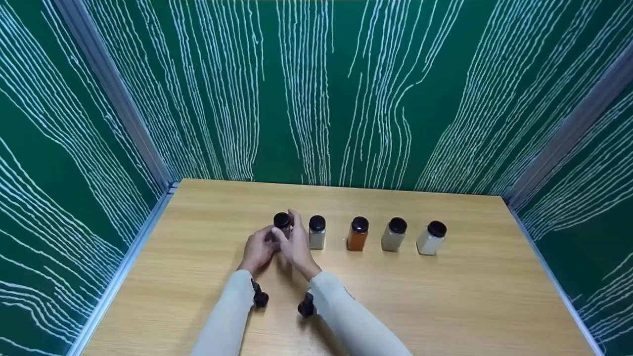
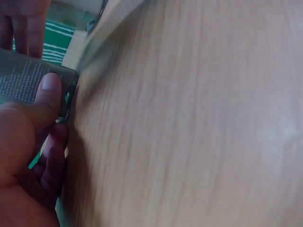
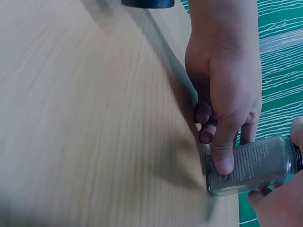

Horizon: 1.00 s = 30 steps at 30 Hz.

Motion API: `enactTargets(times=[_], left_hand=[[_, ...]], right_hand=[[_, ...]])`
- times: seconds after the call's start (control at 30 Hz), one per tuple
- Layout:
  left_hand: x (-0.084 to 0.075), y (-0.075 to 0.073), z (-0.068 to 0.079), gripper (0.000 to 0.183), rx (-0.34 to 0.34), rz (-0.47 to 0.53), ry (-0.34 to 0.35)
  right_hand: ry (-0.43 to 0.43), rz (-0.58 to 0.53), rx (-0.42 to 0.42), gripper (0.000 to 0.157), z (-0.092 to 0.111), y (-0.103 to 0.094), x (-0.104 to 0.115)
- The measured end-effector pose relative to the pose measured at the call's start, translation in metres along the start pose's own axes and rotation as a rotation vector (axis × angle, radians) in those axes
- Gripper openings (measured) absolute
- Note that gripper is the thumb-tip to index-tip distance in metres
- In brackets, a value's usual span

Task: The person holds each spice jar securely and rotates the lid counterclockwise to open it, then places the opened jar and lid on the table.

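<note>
At the left end of a row of jars, both hands are on a square glass spice jar (image 1: 282,222) with a black lid and grey-brown contents. My left hand (image 1: 259,249) grips its lower part, the thumb (image 3: 223,158) lying across the printed text near the base. From the right side, my right hand (image 1: 296,247) holds the jar's upper part, with fingertips close to the black lid (image 3: 298,158) in the right wrist view. The jar's base is right at the tabletop. Just right of the right hand stands a jar with light grey contents (image 1: 317,238).
Further right stand an orange-brown jar (image 1: 357,238), a beige-grey jar (image 1: 392,240) and a whitish jar (image 1: 430,243), all black-lidded. They share a wooden table (image 1: 445,306). Green panels with white wavy lines (image 1: 346,99) rise behind and at both sides.
</note>
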<state>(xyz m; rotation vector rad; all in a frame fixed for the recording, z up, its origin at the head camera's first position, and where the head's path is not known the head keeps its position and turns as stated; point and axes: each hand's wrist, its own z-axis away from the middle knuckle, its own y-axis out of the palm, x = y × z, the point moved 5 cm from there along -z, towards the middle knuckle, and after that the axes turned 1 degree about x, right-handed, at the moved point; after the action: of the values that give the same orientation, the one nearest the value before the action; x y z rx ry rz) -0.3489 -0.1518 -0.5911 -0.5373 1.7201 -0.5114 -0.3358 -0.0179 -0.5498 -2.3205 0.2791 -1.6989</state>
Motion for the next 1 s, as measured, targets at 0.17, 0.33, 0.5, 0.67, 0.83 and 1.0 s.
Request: enactTargets(times=[0.17,0.33,0.5,0.67,0.83,1.0], left_hand=[[-0.0007,0.0020,0.0000,0.033,0.008,0.019,-0.008],[-0.0026,0.0017,0.0010,0.044,0.008,0.014,0.020],[-0.0033,0.0016,0.0005,0.038,0.009,0.008,0.027],[-0.0035,0.0006,-0.0006,0.029,0.005,0.005,0.029],[-0.0011,0.0015,-0.0027,0.035,0.004,-0.008,0.029],[-0.0007,0.0003,-0.0019,0.041,0.006,-0.008,0.021]], right_hand=[[0.029,-0.045,-0.038,0.056,-0.0014,-0.0018,-0.0018],[0.031,-0.087,-0.074,0.045,-0.0017,-0.0033,-0.0030],[0.004,-0.063,-0.077,0.038,-0.0007,-0.0034,-0.0022],[-0.046,0.045,-0.057,0.037,-0.0009,-0.0028,0.0010],[-0.061,0.093,-0.031,0.040,-0.0015,-0.0022,0.0023],[0.004,0.037,0.014,0.053,-0.0001,-0.0025,0.0016]])
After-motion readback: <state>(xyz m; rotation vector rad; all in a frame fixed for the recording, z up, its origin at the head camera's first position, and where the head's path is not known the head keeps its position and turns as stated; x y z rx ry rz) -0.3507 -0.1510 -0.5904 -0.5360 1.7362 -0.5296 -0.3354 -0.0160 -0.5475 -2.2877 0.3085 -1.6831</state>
